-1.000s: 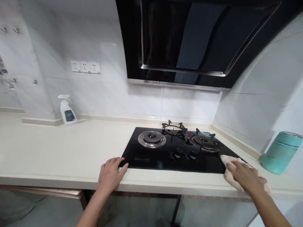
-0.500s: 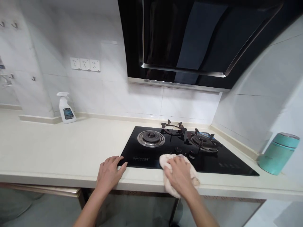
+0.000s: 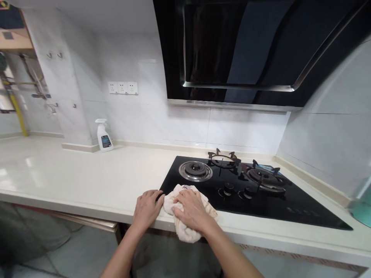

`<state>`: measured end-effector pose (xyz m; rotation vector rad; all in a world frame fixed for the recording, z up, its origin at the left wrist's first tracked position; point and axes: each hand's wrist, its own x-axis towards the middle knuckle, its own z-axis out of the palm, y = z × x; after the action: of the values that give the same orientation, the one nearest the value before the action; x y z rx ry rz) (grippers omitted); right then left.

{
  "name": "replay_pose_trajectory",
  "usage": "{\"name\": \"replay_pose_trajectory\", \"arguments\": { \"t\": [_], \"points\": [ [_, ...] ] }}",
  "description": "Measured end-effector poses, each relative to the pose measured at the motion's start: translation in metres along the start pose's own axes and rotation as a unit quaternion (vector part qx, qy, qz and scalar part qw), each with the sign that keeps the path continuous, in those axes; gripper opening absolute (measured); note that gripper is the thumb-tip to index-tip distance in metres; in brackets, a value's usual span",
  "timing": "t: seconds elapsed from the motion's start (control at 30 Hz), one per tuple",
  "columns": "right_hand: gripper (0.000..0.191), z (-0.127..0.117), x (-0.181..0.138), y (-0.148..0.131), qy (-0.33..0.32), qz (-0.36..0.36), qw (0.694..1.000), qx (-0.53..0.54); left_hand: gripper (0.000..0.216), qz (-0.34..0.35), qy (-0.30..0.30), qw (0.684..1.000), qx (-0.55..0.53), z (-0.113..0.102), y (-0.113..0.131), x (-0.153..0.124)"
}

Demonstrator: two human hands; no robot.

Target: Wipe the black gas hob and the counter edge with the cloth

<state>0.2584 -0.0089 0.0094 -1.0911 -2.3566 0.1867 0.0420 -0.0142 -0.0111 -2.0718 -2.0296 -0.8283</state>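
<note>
My right hand (image 3: 189,210) presses a beige cloth (image 3: 184,231) onto the front left corner of the black glass gas hob (image 3: 290,202). Part of the cloth hangs over the counter's front edge. My left hand (image 3: 147,209) lies flat on the cream countertop (image 3: 87,181) just left of the hob, its fingers touching the cloth's edge. The hob has a left burner (image 3: 195,170), a right burner (image 3: 264,178) with a black pan support, a loose pan support (image 3: 223,159) at the back, and two knobs (image 3: 236,190) near the front.
A white spray bottle (image 3: 103,135) stands against the tiled wall at the back left. A black range hood (image 3: 246,50) hangs over the hob. Three wall sockets (image 3: 122,87) sit left of it. A teal container (image 3: 363,210) shows at the right edge.
My right hand has swept the cloth leftward along the hob's front edge, from its right corner to its left corner. My left hand stayed put. The view shifted left.
</note>
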Motion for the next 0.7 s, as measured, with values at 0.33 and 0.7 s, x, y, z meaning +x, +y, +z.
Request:
{"name": "replay_pose_trajectory", "arguments": {
  "t": [0.33,0.7],
  "points": [
    [0.028,0.021,0.056,0.004,-0.014,0.007,0.999,-0.048,0.048,-0.013,0.002,1.0,-0.007,0.004,-0.002,-0.003],
    [0.027,0.027,0.078,0.031,-0.024,-0.052,0.998,0.027,0.051,-0.03,0.006,0.999,-0.021,0.003,0.002,-0.006]
  ]
}}
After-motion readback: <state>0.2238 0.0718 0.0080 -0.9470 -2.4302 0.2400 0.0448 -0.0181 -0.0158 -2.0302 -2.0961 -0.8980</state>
